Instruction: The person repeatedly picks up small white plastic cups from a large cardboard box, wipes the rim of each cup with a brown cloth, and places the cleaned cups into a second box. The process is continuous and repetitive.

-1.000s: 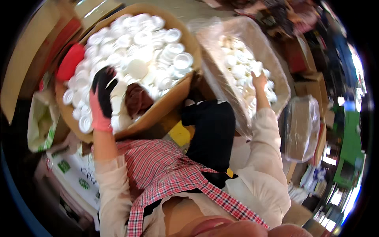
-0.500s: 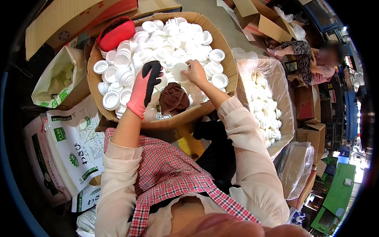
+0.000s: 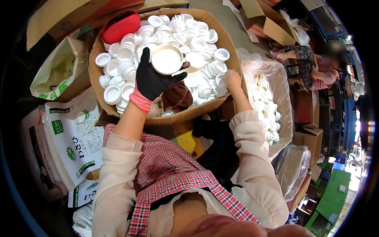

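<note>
White lid (image 3: 166, 60) is gripped by the left hand (image 3: 155, 82) above a carton (image 3: 230, 44), grey floor (image 3: 221, 17) beyond, the right hand (image 3: 233, 80) unclear in grip.

Daylight-like brightness falls over the cardboard box (image 3: 232, 47), and the white caps (image 3: 173, 31) inside it wash out in places; the round lid (image 3: 167, 60) above them is blown to flat white. Well right of the box, hard glare burns beside the green machine (image 3: 333, 197), and clear plastic wrap (image 3: 294, 170) catches highlights. Left of the box, deep shadow swallows detail. Farther out, edges bow toward a black rim, and a seated person's head (image 3: 334, 51) is blurred.
</note>
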Tool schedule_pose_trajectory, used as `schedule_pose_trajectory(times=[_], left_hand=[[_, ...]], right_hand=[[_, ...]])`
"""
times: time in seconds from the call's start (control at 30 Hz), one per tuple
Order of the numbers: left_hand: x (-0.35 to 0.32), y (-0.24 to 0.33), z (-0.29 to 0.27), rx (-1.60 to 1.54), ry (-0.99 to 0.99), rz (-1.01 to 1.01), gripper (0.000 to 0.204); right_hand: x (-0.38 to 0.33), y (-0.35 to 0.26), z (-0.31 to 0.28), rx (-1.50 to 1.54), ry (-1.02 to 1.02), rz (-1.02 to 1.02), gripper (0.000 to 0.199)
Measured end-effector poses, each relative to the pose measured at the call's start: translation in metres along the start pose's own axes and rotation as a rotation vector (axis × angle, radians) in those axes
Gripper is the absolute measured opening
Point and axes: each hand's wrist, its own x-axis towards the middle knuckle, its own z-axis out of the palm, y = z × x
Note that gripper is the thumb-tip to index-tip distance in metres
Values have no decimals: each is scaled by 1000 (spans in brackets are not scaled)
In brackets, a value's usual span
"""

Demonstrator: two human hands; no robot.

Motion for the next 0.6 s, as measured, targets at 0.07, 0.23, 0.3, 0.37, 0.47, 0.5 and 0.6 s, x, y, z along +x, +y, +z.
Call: schedule_pose_trajectory(times=[0.07,0.23,0.3,0.37,0.47,0.5,0.6], left_hand=[[2,-3,5,165,42,36,69],[11,-33,23,1653,215,527,50],[12,-42,21,1983,238,593,48],[14,-49,26,2177,258,553,48],[19,-54,26,2350,248,489,41],[19,-54,24,2336,243,467,45],[18,-50,28,1356,186,192,63]], right_hand=[[2,-15,-11,108,-48,25,13],[-18,-46,-76,347,21,-93,16],[-24,-62,-88,726,171,-308,19],[-43,-83,-113,1473,-228,-254,16],[-59,-95,-123,1905,-484,-301,19],[-60,-93,-128,1968,-485,-259,22],[-49,-80,-135,2004,-343,-186,31]])
